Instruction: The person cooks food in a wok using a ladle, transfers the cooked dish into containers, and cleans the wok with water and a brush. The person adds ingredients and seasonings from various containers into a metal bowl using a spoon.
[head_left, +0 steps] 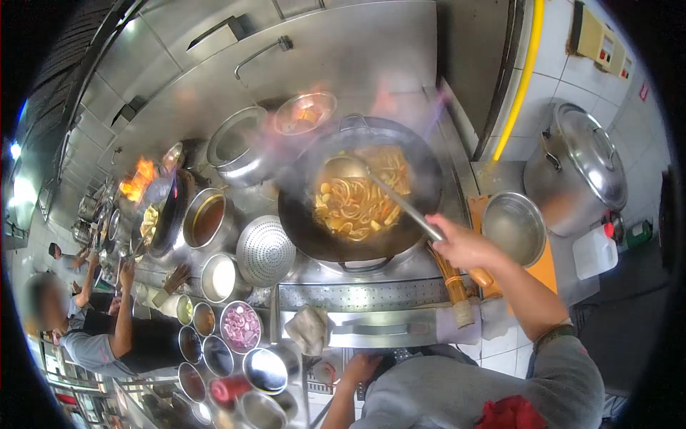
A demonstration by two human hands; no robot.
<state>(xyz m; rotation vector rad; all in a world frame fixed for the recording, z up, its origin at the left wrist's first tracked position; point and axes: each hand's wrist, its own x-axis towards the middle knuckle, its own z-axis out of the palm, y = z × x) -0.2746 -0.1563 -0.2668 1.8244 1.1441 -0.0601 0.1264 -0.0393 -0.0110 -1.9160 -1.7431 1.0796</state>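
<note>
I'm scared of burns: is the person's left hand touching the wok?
Apart. The head view shows the left hand low beside the grey shirt, with the stove front between it and the wok.

Backs onto a steel panel (343, 50), meets white wall tiles (554, 43) beside 1 yellow pipe (527, 71), catches bright light (25, 189) at far left, shows pale floor tiles (500, 360) below.

Noodles (349, 207) lie in the wok (300, 225), right of the strainer (266, 247)

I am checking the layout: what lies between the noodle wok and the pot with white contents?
In the head view, the perforated strainer lies between the wok and pot.
</note>
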